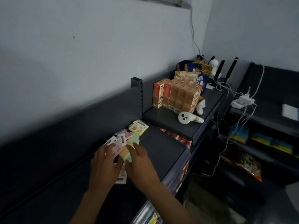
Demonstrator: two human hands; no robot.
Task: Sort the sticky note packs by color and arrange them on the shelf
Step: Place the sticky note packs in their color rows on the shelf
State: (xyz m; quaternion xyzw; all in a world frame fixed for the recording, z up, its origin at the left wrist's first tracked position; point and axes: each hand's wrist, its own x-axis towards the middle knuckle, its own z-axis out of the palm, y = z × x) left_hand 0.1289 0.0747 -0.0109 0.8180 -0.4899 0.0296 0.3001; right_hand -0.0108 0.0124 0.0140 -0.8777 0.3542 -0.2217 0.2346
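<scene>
Head view: left hand (105,165) and right hand (140,164), fingers loosely spread, rest on a jumble of pastel pink, green and yellow sticky note packs (127,141) on the dark grey metal shelf (161,152); labels unreadable. Far right, orange cartons (176,96) stand before a blue snack bag (200,80) bearing Chinese characters.

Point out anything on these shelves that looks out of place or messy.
The sticky note packs lie in a mixed jumble of pink, green and yellow on the dark shelf, some tilted and overlapping. Two white game controllers lie loose beside the orange boxes on the raised shelf, odd among goods.
</scene>
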